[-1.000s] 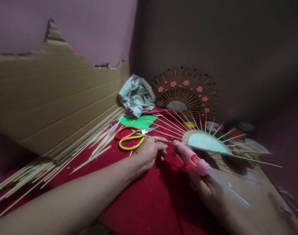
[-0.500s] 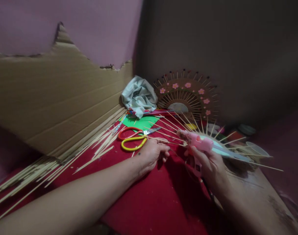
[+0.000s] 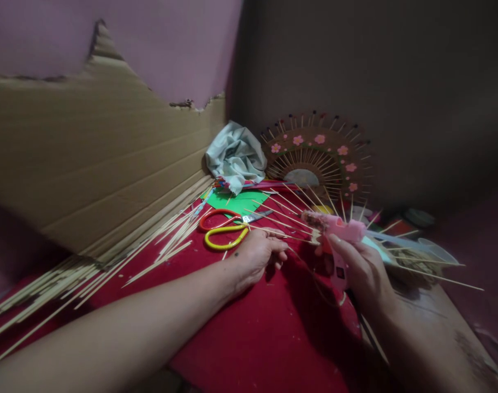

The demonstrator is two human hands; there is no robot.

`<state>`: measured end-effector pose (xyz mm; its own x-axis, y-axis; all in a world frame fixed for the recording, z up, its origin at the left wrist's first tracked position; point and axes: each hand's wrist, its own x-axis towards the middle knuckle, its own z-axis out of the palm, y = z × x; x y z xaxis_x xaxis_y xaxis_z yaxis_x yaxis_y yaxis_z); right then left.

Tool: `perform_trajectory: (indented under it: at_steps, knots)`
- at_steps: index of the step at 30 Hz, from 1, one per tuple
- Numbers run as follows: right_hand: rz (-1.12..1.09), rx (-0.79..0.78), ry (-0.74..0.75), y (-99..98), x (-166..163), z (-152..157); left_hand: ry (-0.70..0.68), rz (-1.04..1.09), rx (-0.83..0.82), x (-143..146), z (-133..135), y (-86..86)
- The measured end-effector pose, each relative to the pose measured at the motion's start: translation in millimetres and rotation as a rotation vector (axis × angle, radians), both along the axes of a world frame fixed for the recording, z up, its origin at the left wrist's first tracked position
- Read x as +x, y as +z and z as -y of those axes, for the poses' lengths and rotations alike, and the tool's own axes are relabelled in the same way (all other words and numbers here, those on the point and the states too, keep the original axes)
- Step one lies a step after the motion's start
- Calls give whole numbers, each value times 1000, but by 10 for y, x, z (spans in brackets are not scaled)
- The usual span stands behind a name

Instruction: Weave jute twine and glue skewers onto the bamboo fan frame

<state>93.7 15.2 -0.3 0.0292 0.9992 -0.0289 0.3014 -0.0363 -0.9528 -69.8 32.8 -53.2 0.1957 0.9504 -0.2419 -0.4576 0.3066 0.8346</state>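
My right hand (image 3: 361,270) grips a pink hot glue gun (image 3: 345,229), its brown-crusted nozzle pointing left and a translucent glue stick (image 3: 404,241) sticking out behind. Under the gun lies a half-round piece with thin bamboo sticks (image 3: 273,203) fanning outward; the gun hides much of its middle. My left hand (image 3: 261,254) is closed beside the piece's left sticks, fingertips pinched on a thin string (image 3: 304,262) that droops toward the right hand. Whether those fingers also touch a stick is hard to tell. Scissors (image 3: 226,237) with red and yellow handles lie just beyond the left wrist.
Loose bamboo sticks (image 3: 150,251) spread along the left on a red cloth (image 3: 241,338). Cardboard (image 3: 110,158) leans at the left wall. Behind are a crumpled pale cloth (image 3: 236,155), green paper (image 3: 236,203) and a finished-looking flowered fan (image 3: 326,153). A clear cup (image 3: 437,251) sits at right.
The glue gun and right hand have shifted slightly right, and its nozzle has moved a little away from the left hand. The left hand keeps its pinch. The whole view has tilted slightly.
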Motion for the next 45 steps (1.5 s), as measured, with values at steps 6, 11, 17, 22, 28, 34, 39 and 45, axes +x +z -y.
perform_trajectory:
  at_steps: [6,11,17,22,28,34,39,45]
  knots:
    - [53,14,1,-27,9,-20,-2,-4,-8,-7,8,15]
    - [96,56,20,-42,16,-38,-10,-24,12,-15,10,25]
    - [87,40,31,-33,-14,-32,-12,-28,21,-10,5,-9]
    - [95,49,41,-45,-13,-35,-30,-35,24,-21,-7,-27]
    - [122,49,19,-23,-38,-27,-34,-38,25,-22,-2,-19]
    - [105,35,32,-14,-56,-14,-29,-57,30,-24,11,-6]
    - [119,40,33,-32,-42,-23,-30,-52,34,-13,11,-8]
    - [145,61,30,-28,-48,-21,-16,-33,16,-10,12,21]
